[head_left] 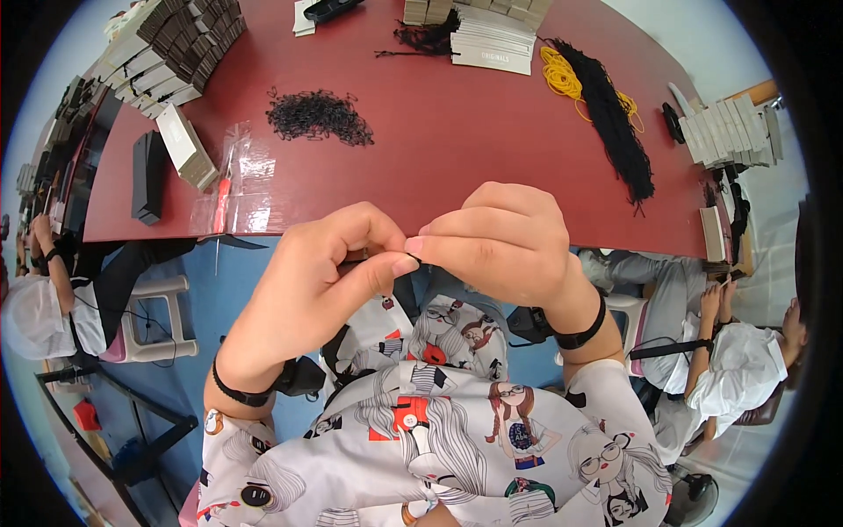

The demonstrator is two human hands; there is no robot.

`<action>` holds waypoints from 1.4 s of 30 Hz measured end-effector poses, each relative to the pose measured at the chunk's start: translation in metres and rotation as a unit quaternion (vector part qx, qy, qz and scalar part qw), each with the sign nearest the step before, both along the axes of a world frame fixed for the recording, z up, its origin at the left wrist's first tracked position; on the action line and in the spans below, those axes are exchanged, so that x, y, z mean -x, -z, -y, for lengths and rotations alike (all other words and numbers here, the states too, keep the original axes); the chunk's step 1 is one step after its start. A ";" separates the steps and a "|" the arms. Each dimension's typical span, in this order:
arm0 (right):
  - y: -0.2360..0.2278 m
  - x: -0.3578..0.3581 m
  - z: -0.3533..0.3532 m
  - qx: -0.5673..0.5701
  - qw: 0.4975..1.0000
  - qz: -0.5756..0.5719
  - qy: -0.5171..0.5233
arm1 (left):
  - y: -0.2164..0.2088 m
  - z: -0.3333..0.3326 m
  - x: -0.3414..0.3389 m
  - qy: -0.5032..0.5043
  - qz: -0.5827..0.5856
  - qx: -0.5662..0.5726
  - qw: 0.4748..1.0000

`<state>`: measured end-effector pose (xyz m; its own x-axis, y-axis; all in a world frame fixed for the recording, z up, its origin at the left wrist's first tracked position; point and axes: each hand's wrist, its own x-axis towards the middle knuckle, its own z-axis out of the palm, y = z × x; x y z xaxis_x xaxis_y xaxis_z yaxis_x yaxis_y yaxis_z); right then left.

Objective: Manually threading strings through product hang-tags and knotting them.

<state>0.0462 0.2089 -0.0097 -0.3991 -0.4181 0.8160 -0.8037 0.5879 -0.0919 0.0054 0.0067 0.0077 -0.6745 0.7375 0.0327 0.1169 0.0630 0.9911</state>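
Note:
My left hand (329, 263) and my right hand (509, 241) meet in front of my body, just off the table's near edge. The thumb and index finger of each are pinched together, with the fingertips touching. A small dark sliver (415, 256) shows between them, too covered by the fingers to name. On the red table (421, 167) ahead lies a heap of small black wire-like loops or pins (320, 117). Farther right, a long bundle of black cords (610, 123) lies across a coil of yellow cord (562, 75).
Stacks of pale cards (167, 53) stand at the far left, with a white box (186, 147) and a black box (149, 176) nearer. More white cards (493, 48) sit at the back beside black cords (428, 35). People sit left (44, 307) and right (738, 360).

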 end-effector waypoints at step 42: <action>-0.002 -0.017 0.028 0.325 0.845 0.424 0.010 | 0.022 -0.008 -0.016 -0.144 0.017 -0.121 0.982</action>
